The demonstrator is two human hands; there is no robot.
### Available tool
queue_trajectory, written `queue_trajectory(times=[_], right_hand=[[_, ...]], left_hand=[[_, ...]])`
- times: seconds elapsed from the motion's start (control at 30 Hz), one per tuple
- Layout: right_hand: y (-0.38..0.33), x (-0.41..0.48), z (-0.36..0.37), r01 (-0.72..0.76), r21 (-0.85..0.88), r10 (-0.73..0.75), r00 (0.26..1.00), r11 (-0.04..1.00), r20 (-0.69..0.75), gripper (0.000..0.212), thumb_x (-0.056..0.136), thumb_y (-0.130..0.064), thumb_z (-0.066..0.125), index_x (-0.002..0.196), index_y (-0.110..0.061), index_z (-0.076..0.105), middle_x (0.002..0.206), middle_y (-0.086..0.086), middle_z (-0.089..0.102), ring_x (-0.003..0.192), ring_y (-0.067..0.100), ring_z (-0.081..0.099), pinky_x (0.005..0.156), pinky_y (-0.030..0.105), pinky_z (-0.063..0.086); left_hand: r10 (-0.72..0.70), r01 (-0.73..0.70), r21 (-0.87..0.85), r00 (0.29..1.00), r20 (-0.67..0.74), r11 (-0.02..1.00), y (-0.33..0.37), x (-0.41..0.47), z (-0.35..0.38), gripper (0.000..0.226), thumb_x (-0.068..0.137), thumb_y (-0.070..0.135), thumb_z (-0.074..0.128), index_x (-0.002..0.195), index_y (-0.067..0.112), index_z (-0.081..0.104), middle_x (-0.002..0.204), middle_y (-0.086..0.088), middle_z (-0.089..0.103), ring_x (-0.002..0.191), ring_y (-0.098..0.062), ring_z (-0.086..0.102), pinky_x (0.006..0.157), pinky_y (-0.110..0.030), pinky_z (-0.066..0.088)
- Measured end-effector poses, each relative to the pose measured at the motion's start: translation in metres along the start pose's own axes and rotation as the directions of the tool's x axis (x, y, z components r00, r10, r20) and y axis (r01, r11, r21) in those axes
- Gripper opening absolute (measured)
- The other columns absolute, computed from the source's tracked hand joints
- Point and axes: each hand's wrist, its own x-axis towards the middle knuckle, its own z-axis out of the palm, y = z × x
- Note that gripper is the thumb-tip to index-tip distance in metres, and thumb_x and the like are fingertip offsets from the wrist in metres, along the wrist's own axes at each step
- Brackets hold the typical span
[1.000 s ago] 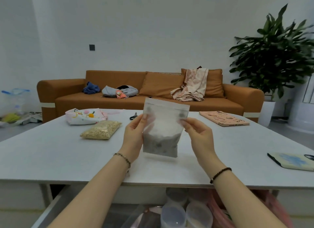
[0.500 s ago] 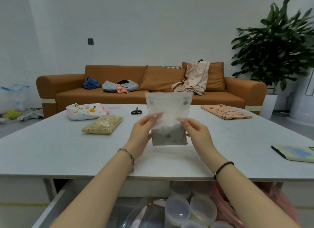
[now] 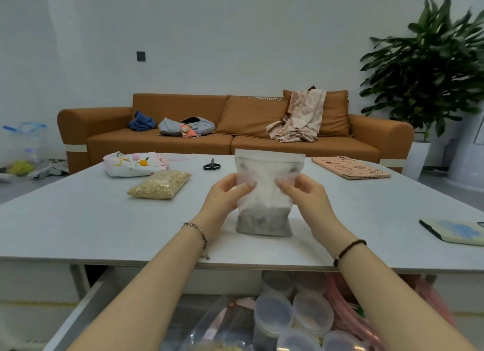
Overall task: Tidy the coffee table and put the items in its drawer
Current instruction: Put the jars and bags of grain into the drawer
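In the middle of the frame, the left hand [image 3: 227,193] and right hand [image 3: 305,193] each pinch the bag [image 3: 264,193], holding it upright on the table [image 3: 78,227], likely so nothing spills before the drawer [image 3: 86,311] below.

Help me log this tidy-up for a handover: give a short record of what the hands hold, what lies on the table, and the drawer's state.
held item: frosted zip bag with grey contents, upright, base seemingly resting on the coffee table
left hand: pinches the bag's left side
right hand: pinches the bag's right side
on table: grain bag, scissors, printed pouch, pink tablet case, notebook
drawer: open, holding lidded tubs
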Motion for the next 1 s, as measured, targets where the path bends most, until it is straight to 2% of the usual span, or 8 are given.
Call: queue_trajectory(times=[0.07, 0.13, 0.3, 0.47, 0.57, 0.67, 0.83, 1.0], right_hand=[[-0.003, 0.000, 0.000, -0.004, 0.054, 0.006, 0.999, 0.999, -0.045, 0.018, 0.089, -0.030, 0.073, 0.097, -0.014, 0.077, 0.099, 0.006, 0.077, 0.097, 0.018, 0.070, 0.089, 0.034, 0.055], [-0.013, 0.000, 0.000, 0.056, 0.091, -0.046, 0.993, 0.994, -0.106, 0.017, 0.093, -0.029, 0.069, 0.089, -0.016, 0.079, 0.091, 0.000, 0.078, 0.088, 0.008, 0.070, 0.081, 0.023, 0.054], [-0.021, -0.001, -0.004, 0.089, 0.144, -0.084, 0.996, 0.986, -0.043, 0.016, 0.090, -0.025, 0.073, 0.104, -0.020, 0.074, 0.098, -0.008, 0.077, 0.091, 0.003, 0.071, 0.070, 0.014, 0.053], [-0.023, 0.000, -0.004, 0.141, 0.140, -0.128, 0.987, 0.980, -0.100, 0.022, 0.089, -0.014, 0.073, 0.109, -0.006, 0.074, 0.092, -0.006, 0.077, 0.085, 0.002, 0.071, 0.068, 0.012, 0.051], [-0.021, -0.001, -0.006, 0.052, 0.119, -0.053, 0.999, 0.992, 0.007, 0.024, 0.087, -0.019, 0.075, 0.109, -0.012, 0.074, 0.096, -0.007, 0.078, 0.088, 0.002, 0.072, 0.067, 0.011, 0.051], [-0.009, -0.005, -0.008, -0.115, -0.107, 0.135, 0.970, 0.988, 0.203, 0.024, 0.083, -0.026, 0.080, 0.105, -0.016, 0.076, 0.095, -0.008, 0.078, 0.086, 0.000, 0.071, 0.064, 0.009, 0.050], [-0.003, -0.005, -0.014, -0.197, -0.251, 0.264, 0.925, 0.948, 0.273, 0.022, 0.081, -0.026, 0.081, 0.099, -0.014, 0.078, 0.095, -0.002, 0.078, 0.091, 0.009, 0.073, 0.075, 0.017, 0.055], [-0.004, -0.005, -0.019, -0.184, -0.323, 0.303, 0.878, 0.928, 0.372, 0.024, 0.081, -0.028, 0.081, 0.101, -0.016, 0.079, 0.096, -0.006, 0.078, 0.090, 0.003, 0.072, 0.069, 0.008, 0.050]], left_hand=[[-0.008, 0.008, 0.030, 1.000, -0.006, 1.000, 0.000, -0.001, 0.003, 0.029, 0.082, 0.034, 0.078, 0.106, 0.018, 0.075, 0.112, 0.001, 0.075, 0.111, -0.018, 0.068, 0.096, -0.037, 0.054], [0.041, -0.041, -0.006, 0.996, -0.080, 0.999, 0.009, 0.000, 0.006, 0.030, 0.076, 0.038, 0.076, 0.097, 0.017, 0.076, 0.107, -0.001, 0.076, 0.109, -0.017, 0.068, 0.100, -0.037, 0.052], [0.087, -0.088, -0.042, 0.996, -0.027, 0.995, 0.021, -0.003, 0.011, 0.029, 0.088, 0.023, 0.072, 0.117, 0.018, 0.070, 0.112, 0.004, 0.075, 0.106, -0.013, 0.070, 0.089, -0.027, 0.056], [0.117, -0.123, -0.055, 0.988, -0.099, 0.991, 0.027, -0.004, 0.016, 0.015, 0.087, 0.026, 0.071, 0.101, 0.021, 0.076, 0.103, 0.007, 0.077, 0.101, -0.008, 0.070, 0.091, -0.026, 0.055], [0.097, -0.100, -0.031, 0.992, -0.081, 0.995, 0.024, -0.001, 0.011, 0.022, 0.086, 0.033, 0.072, 0.105, 0.022, 0.075, 0.106, 0.007, 0.076, 0.104, -0.009, 0.069, 0.095, -0.030, 0.053], [-0.058, 0.050, 0.152, 0.997, 0.047, 0.987, 0.014, -0.001, 0.001, 0.049, 0.071, 0.055, 0.082, 0.108, 0.025, 0.076, 0.110, 0.007, 0.075, 0.110, -0.013, 0.066, 0.097, -0.034, 0.051], [-0.194, 0.121, 0.405, 0.970, 0.143, 0.906, 0.002, -0.005, -0.010, 0.025, 0.080, 0.032, 0.081, 0.099, 0.017, 0.078, 0.097, 0.000, 0.078, 0.088, -0.009, 0.069, 0.072, -0.018, 0.052], [-0.193, 0.096, 0.385, 0.955, 0.223, 0.918, 0.006, -0.007, -0.011, 0.027, 0.083, 0.020, 0.079, 0.109, 0.013, 0.074, 0.101, 0.002, 0.077, 0.094, -0.008, 0.072, 0.076, -0.015, 0.052]])
